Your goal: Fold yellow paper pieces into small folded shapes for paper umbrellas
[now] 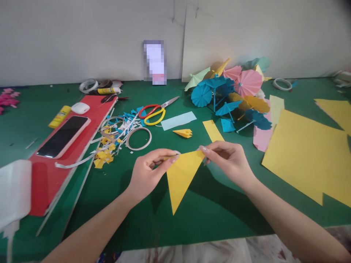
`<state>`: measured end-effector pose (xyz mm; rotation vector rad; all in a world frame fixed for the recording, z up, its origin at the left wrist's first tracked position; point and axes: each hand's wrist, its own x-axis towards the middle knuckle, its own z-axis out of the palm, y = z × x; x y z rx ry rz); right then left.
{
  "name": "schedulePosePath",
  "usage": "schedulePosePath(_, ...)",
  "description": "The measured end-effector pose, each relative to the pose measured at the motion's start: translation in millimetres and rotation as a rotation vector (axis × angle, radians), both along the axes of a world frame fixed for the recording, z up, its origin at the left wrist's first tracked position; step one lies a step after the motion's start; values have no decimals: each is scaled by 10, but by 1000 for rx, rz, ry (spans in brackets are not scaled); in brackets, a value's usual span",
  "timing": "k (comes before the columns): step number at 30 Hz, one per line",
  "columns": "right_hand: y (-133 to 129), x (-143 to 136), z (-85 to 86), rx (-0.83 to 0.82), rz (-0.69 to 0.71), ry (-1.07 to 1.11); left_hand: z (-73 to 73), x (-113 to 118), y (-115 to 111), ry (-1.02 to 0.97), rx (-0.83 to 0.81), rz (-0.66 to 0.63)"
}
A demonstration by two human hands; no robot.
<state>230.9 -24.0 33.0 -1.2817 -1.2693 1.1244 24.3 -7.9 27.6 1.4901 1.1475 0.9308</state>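
The yellow paper triangle [183, 177] is a bright, sunny yellow all over. It looks thin and mostly smooth, with straight sides and a sharp tip. The short side is at the top, and the two longer sides run down and meet at the tip. That tip points back toward the person and leans a little to the left. So the paper is longest from the top side down to the tip.

It is in front of the person, over the green desk [225, 223], between the two hands. I cannot tell if the tip touches the desk. The left hand [150, 170] pinches the top left corner with thumb and finger. The right hand [229, 159] pinches the top right corner the same way. Just past the hands lie a yellow strip [213, 130] and a small folded yellow piece [183, 133].
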Motion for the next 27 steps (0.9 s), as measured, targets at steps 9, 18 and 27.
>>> schedulePosePath(9, -33, 26, 31, -24, -41, 19, 35, -30, 32, 24, 63, 119)
schedulePosePath(18, -59, 20, 31, 24, -84, -23, 26, -75, 38, 45, 134, 114)
schedulePosePath(27, -70, -23, 30, -14, -102, -52, 53, -77, 38, 24, 68, 96)
